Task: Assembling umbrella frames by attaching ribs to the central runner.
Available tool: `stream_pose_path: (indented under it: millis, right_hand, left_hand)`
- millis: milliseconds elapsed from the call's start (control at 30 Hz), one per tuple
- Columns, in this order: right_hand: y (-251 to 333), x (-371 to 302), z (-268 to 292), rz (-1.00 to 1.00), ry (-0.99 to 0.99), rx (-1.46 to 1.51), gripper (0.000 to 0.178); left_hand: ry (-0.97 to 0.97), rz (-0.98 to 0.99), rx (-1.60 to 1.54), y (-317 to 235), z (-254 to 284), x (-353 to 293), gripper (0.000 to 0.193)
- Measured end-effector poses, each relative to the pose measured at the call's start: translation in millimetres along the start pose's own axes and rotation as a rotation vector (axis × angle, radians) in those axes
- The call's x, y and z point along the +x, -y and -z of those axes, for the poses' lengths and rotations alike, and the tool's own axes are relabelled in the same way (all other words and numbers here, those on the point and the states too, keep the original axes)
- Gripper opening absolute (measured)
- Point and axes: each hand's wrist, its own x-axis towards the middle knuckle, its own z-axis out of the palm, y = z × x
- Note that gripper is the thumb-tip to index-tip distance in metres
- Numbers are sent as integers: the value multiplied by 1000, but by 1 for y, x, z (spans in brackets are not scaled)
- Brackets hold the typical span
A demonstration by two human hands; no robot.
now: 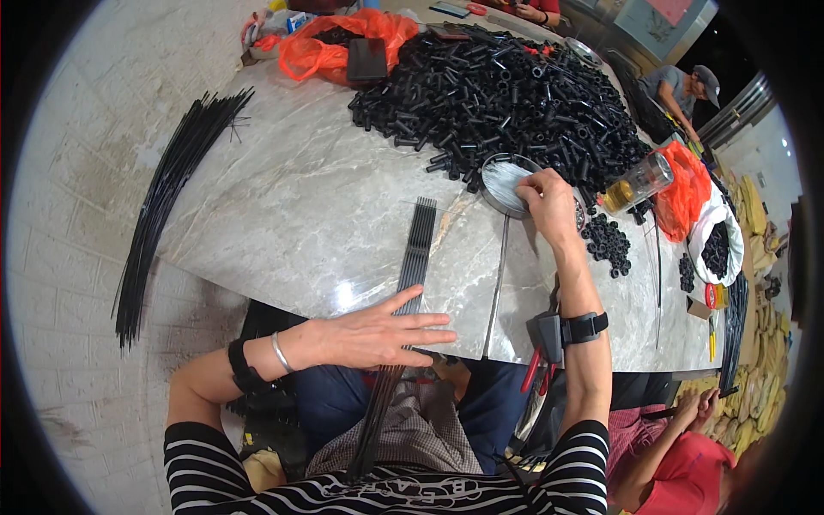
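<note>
A row of thin dark rods (419,232) lies side by side on the grey table (300,189), in front of the person, and its near part passes over the table edge toward the lap. The left hand (382,330) is laid flat across these rods, palm down, with the fingers straight and spread apart; it does not grip around them. To the right of the rods' far end stands a round dish (501,206) with whitish contents. The right hand (549,197) reaches over its rim, with thumb and fingertips brought near to each other. Whether they are closed on a small piece, I cannot tell, because the hand hides this place.

Just behind the dish is a big heap of short black tubes (506,94). Right of the right hand there are a small heap of black rings (608,245), a clear jar (639,183) with yellowish contents, and an orange bag (684,193). Pliers with red handles (532,369) are near the right forearm, at the table's near edge. Far to the left, a larger bundle of black rods (163,206) lies along the table's side. At the lower right, a co-worker in red (695,472) sits.
</note>
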Motion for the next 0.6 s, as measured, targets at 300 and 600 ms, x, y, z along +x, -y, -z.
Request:
stream_pose_path:
  millis: [300, 600]
  right_hand:
    - [62, -23, -1, 224, -1, 113, 10]
    - [76, -28, -36, 302, 134, -172, 14]
  left_hand:
    - [-42, 2, -39, 2, -3, -2, 29]
    - [-86, -18, -16, 3, -5, -2, 22]
